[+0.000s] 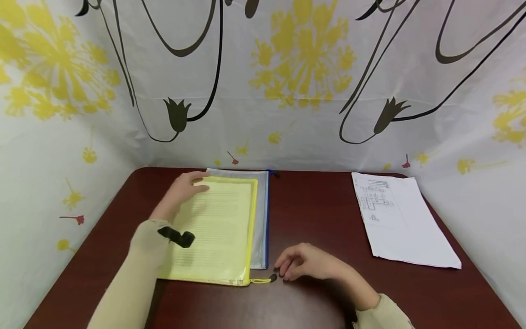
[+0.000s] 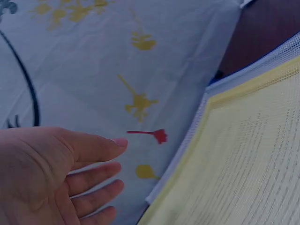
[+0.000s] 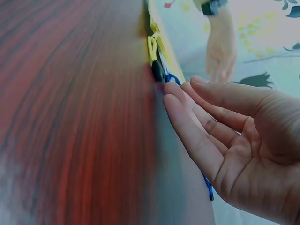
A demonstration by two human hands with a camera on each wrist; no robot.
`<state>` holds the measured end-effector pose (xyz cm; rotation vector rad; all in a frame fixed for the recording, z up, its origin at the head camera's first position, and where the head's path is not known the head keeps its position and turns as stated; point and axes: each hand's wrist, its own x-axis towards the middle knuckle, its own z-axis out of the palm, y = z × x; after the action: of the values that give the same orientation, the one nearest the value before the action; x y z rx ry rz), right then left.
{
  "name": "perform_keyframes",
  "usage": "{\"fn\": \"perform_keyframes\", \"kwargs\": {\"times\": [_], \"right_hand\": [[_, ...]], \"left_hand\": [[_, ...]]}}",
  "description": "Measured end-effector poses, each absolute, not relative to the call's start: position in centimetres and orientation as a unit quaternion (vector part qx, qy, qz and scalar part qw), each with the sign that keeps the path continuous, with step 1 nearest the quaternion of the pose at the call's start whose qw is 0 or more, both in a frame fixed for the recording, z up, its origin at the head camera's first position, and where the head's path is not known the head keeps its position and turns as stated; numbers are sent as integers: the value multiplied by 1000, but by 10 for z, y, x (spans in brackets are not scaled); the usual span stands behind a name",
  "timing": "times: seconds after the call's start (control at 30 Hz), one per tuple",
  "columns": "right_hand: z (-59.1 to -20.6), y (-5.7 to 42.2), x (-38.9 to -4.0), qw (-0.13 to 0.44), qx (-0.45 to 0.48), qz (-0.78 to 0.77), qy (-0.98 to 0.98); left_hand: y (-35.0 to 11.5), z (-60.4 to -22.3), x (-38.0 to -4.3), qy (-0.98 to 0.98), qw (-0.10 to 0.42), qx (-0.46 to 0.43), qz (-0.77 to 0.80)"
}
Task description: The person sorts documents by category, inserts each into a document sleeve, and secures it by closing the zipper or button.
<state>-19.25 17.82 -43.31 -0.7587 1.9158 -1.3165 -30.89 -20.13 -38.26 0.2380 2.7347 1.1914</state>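
Observation:
A yellow-edged zip document pouch [image 1: 223,219] with printed sheets inside lies on top of a blue-edged zip pouch [image 1: 260,219]. Above the upper left part of the yellow pouch is my left hand [image 1: 185,187]; in the left wrist view its fingers [image 2: 96,178] are extended and apart from the pouch. My right hand [image 1: 308,262] is just right of the pouches' lower corner, fingers loosely bent, holding nothing. Close to its fingertips is the yellow zip pull [image 1: 260,280] with a black tip. A blue pull loop [image 3: 174,78] shows behind those fingertips in the right wrist view.
A stack of white printed paper [image 1: 411,228] lies at the right side of the dark red-brown table [image 1: 316,205]. A white patterned cloth [image 1: 296,128] hangs behind and along both sides. A black strap piece [image 1: 176,236] sticks out at the left wrist.

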Motion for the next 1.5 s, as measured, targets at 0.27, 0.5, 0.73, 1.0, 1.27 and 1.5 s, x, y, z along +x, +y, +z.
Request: {"fn": "perform_keyframes", "kwargs": {"times": [0.27, 0.5, 0.73, 1.0, 1.27, 1.5], "right_hand": [[-423, 203, -194, 332, -281, -508, 743], [-419, 221, -196, 318, -276, -514, 747], [-417, 230, -196, 311, -270, -530, 742], [-414, 233, -195, 304, -270, -529, 744], [-420, 238, -190, 306, -263, -537, 741], [-425, 248, -182, 301, -261, -539, 742]], "left_hand": [[-238, -377, -272, 916, 82, 63, 387], [-257, -388, -248, 924, 94, 53, 367], [-261, -398, -232, 929, 137, 33, 342], [-247, -403, -220, 950, 175, -31, 257], [-244, -409, -213, 944, 180, -52, 272], [-264, -423, -203, 899, 161, -43, 406]]}}
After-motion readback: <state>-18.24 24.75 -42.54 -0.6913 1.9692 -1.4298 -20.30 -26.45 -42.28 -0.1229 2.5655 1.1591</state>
